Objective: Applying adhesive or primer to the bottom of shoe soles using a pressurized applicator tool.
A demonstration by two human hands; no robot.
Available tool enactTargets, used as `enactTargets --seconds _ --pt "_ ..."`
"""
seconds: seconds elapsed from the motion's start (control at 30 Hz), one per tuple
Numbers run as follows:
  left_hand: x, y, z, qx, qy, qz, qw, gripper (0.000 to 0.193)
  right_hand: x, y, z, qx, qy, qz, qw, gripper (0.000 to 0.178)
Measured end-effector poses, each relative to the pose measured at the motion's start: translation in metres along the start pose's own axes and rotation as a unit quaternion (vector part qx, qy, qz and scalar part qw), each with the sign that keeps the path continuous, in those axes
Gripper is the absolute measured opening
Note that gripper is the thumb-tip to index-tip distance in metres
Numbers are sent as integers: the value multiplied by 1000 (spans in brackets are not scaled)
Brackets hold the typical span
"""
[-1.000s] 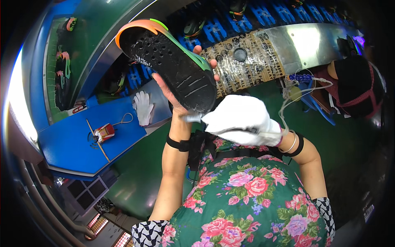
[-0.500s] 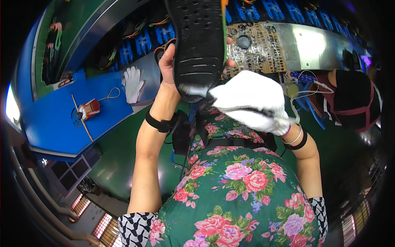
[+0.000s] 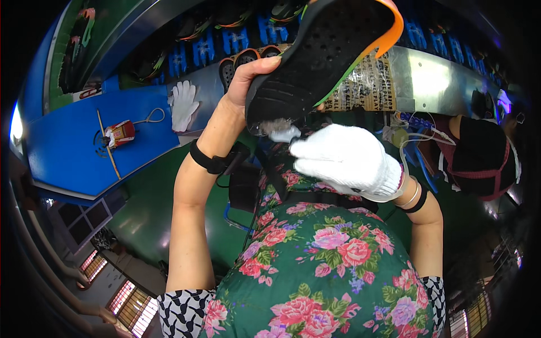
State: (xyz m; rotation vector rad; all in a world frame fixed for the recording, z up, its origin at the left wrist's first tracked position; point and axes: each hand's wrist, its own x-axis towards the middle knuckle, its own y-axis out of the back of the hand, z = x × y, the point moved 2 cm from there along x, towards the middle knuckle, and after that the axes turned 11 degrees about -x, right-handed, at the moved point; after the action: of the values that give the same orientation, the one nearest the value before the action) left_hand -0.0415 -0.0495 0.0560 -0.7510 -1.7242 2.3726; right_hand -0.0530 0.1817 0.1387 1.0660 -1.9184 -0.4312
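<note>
A black shoe sole with rows of small holes, ridges near its lower end and an orange and green edge is held up in front of me, tilted to the right. My bare left hand grips it from the left side, thumb on its edge; fingertips show behind its right edge. In a white knitted glove, my right hand is closed on a brush. Its pale bristles, blurred by motion, touch the sole's lower end. The glove hides most of the brush's handle. A clear tube runs by the right wrist.
A blue table on the left bears a red box crossed by a stick. A white glove lies beside it. Black sandal-like pieces and a taped cardboard sheet are on the metal bench. Blue holders with shoes line the back. Another person sits at right.
The sole has tilted, its upper end swinging right and its lower end a little left. My right hand with the brush has come slightly lower.
</note>
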Motion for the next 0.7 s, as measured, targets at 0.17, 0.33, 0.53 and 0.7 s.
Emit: enactTargets --seconds 0.17,0.33,0.53,0.7 --pt "0 4 2 -53 2 -8 999 63 11 11 7 22 -107 57 992 23" --pt "12 8 -13 -78 -23 -12 997 75 -2 11 19 214 -252 62 942 15" --pt "4 -12 -51 -148 8 -5 989 71 15 52 61 -143 -122 161 969 21" --pt "-2 -17 -55 -191 19 -11 981 73 21 46 55 -290 -35 116 949 26"
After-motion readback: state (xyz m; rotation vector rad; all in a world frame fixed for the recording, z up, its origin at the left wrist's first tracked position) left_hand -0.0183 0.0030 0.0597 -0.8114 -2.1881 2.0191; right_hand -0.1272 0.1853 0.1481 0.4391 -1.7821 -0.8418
